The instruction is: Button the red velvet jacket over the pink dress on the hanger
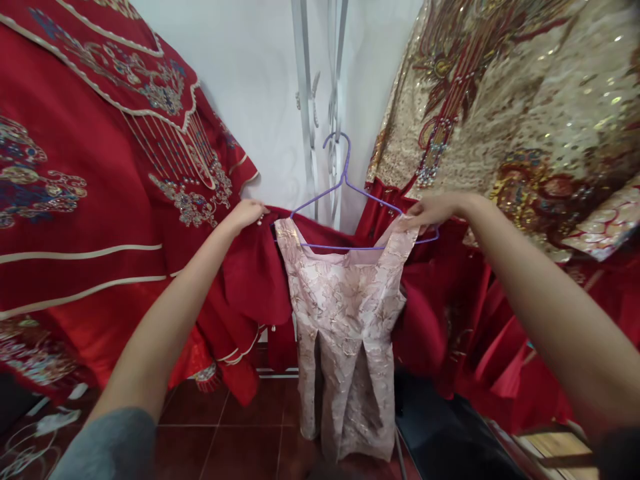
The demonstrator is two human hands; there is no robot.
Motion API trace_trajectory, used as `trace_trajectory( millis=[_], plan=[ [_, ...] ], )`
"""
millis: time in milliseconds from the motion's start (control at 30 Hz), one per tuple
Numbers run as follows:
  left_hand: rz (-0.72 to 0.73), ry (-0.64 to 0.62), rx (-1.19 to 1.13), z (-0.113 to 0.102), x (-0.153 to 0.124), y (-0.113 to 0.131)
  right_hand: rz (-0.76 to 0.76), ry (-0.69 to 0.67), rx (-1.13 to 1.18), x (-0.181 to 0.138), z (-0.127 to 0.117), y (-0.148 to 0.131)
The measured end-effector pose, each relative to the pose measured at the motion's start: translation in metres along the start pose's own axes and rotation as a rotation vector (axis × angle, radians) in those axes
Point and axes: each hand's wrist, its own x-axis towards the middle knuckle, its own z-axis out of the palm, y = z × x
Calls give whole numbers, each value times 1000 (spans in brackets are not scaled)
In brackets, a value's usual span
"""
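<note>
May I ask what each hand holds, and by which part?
Right hand pinches the pink dress by its shoulder strap; left hand grips the red fabric edge.

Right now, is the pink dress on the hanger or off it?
On it. Both straps of the pink dress sit over the purple hanger, and it hangs straight down. The right hand is at one strap.

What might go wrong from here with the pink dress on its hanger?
The pink dress hangs on a thin purple hanger; the strap by the left hand sits at the wire's end and may slip off. Beaded tassels on the red robe could snag the brocade. The right hand grips the other strap.
</note>
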Motion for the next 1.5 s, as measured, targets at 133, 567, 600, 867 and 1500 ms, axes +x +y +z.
trace_trajectory(
  millis=[133,567,600,867,1500],
  plan=[
    [-67,-45,206,5,-8,-27,-160,104,54,-13,1,-9],
    [441,-184,431,-64,-60,-34,-137,393,-66,-22,9,-16],
    [505,-234,369,-63,-63,-23,-132,396,-60,-22,9,-17],
    [510,-300,166,9,-59,27,-97,506,-51,-39,22,-16],
    [91,170,-64,15,-60,-4,-28,719,93,-58,34,8]
  ],
)
